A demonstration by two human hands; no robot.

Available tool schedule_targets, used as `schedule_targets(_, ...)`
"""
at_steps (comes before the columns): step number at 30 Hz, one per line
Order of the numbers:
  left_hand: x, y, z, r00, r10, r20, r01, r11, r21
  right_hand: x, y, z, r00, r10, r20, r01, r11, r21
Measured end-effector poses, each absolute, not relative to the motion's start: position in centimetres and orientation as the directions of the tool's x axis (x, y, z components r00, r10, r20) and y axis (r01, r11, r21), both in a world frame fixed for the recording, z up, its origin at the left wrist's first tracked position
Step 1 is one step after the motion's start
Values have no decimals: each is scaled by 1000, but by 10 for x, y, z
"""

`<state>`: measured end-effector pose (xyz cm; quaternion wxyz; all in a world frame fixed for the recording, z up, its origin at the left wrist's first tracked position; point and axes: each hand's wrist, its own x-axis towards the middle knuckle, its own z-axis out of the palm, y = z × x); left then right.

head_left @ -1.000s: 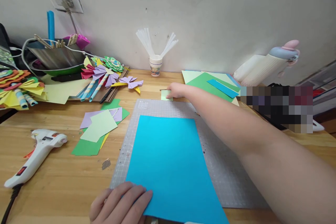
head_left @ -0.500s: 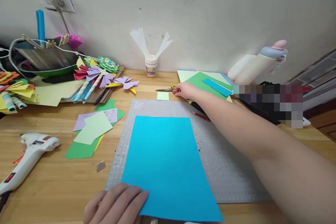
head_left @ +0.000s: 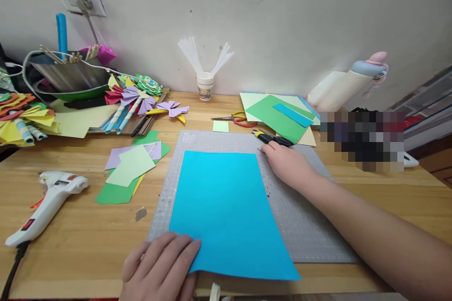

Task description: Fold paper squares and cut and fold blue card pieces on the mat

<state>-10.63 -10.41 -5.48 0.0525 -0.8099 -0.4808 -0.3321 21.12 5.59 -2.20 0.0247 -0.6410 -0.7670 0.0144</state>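
A sheet of blue paper (head_left: pixel 226 211) lies on the grey cutting mat (head_left: pixel 314 230), its near edge reaching past the mat. My left hand (head_left: pixel 162 263) grips the sheet's near left corner, fingers on top and the thumb hidden. On the far right part of the mat, my right hand (head_left: pixel 287 164) is closed over a pencil, whose tip (head_left: pixel 259 150) sticks out to the left while its body is covered. Just behind these fingers is a yellow and black utility knife (head_left: pixel 263 137). Scissors (head_left: pixel 235 118) with red and yellow handles rest beyond the mat beside a small pale green square (head_left: pixel 221 126).
Paper scraps (head_left: pixel 132 169) and a white glue gun (head_left: pixel 52 207) lie on the left. Paper flowers (head_left: pixel 137 99) and a metal pot (head_left: pixel 70 77) stand behind them. A paper cup (head_left: pixel 205 87) of white sticks, coloured sheets (head_left: pixel 271 115) and a bottle (head_left: pixel 356 80) line the wall.
My right hand has left the scissors and come nearer and to the right, onto the pencil. My left hand stays at the blue paper's corner. The view has shifted slightly.
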Motion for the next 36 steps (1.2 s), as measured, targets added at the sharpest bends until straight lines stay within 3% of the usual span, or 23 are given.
schedule_targets(3,-107,-106,-52,321,742,588,819,-530,221,214,50,-22,-187,980,62,973,193,-126)
schedule_targets(5,-108,-108,-48,362,733,576,810,-553,194,216,48,-17,-172,980,98,948,192,-253)
schedule_targets(6,-109,-109,-47,382,733,563,806,-562,186,218,45,-15,-150,984,101,908,177,-379)
schedule_targets(7,-110,-111,-46,386,739,552,804,-563,192,220,41,-13,-100,992,78,795,127,-594)
schedule_targets(8,-110,-114,-46,368,754,544,808,-549,215,221,36,-13,-65,998,3,607,42,-794)
schedule_targets(9,-110,-117,-47,327,773,544,816,-521,251,223,31,-13,-71,993,-98,394,-62,-917)
schedule_targets(12,-109,-127,-52,189,804,563,827,-440,349,231,13,-19,-144,955,-260,-37,-268,-963)
schedule_targets(17,-110,-140,-60,-25,819,573,850,-284,443,237,-5,-32,-44,941,-334,-268,-333,-904)
schedule_targets(22,-108,-137,-54,52,843,536,844,-324,427,219,-12,-35,-29,964,-265,-133,-266,-955)
schedule_targets(25,-108,-129,-41,79,821,565,782,-403,476,212,-19,-29,-63,995,-77,91,-71,-993)
schedule_targets(27,-110,-123,-26,82,792,606,767,-438,469,213,-24,-23,-182,983,35,190,70,-979)
schedule_targets(31,-117,-110,8,213,739,639,799,-509,321,215,-37,-8,-403,914,52,142,118,-983)
schedule_targets(34,-122,-101,31,302,680,668,800,-562,210,207,-43,0,-382,924,3,298,126,-946)
schedule_targets(36,-128,-96,42,275,659,700,803,-558,210,202,-43,3,-269,963,36,355,134,-925)
